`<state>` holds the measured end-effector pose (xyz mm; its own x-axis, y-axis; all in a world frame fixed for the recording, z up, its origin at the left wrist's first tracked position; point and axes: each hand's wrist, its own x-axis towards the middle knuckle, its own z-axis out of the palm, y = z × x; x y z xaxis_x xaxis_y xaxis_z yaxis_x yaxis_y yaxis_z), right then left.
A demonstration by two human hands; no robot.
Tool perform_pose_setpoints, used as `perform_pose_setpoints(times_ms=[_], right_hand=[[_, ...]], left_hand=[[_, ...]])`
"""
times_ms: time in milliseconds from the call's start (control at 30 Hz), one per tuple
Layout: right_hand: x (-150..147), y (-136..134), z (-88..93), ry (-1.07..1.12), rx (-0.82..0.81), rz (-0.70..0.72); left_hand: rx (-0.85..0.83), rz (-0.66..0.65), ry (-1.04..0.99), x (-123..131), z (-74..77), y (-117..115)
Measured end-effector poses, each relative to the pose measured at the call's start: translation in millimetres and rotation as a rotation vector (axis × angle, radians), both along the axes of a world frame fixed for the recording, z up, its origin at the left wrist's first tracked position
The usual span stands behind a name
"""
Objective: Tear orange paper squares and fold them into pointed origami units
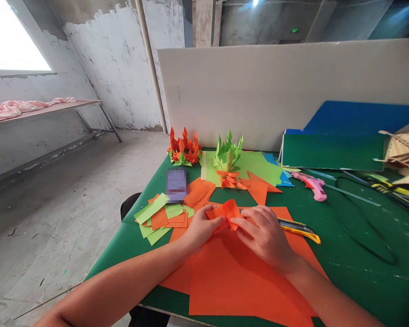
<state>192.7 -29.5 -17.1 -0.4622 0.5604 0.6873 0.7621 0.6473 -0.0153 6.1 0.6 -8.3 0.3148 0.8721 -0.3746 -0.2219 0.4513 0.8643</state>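
Note:
Between my two hands is a small folded piece of orange paper (231, 212), held above large orange sheets (238, 277). My left hand (202, 227) pinches its left side, thumb on top. On the right side, the fingers of my right hand (264, 231) are closed on the same piece. A yellow utility knife (300, 229) lies on the sheets just past my right hand, its front end hidden. Orange folded paper pieces (230, 180) lie beyond my hands, in front of a green folded-paper lotus (228, 152).
An orange paper lotus (184, 147) stands at the back left, near a blurred purple object (176, 185). Green and orange paper slips (157, 218) lie left. A pink glue gun (311, 185) and a black cable (364, 245) are right. A white board (245, 91) stands behind the green table (122, 254).

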Motion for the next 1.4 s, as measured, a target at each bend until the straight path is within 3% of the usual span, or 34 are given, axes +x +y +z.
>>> perform_pose_setpoints(times_ms=[433,1400], right_hand=[[-3.6,0.3,5.3,-0.043,0.055,0.031],[-4.5,-3.1,7.1,-0.029,0.009,0.073]], left_hand=[[0.015,0.013,0.009,0.5,-1.8,0.6],[-0.003,0.000,-0.031,-0.4,-0.9,0.0]])
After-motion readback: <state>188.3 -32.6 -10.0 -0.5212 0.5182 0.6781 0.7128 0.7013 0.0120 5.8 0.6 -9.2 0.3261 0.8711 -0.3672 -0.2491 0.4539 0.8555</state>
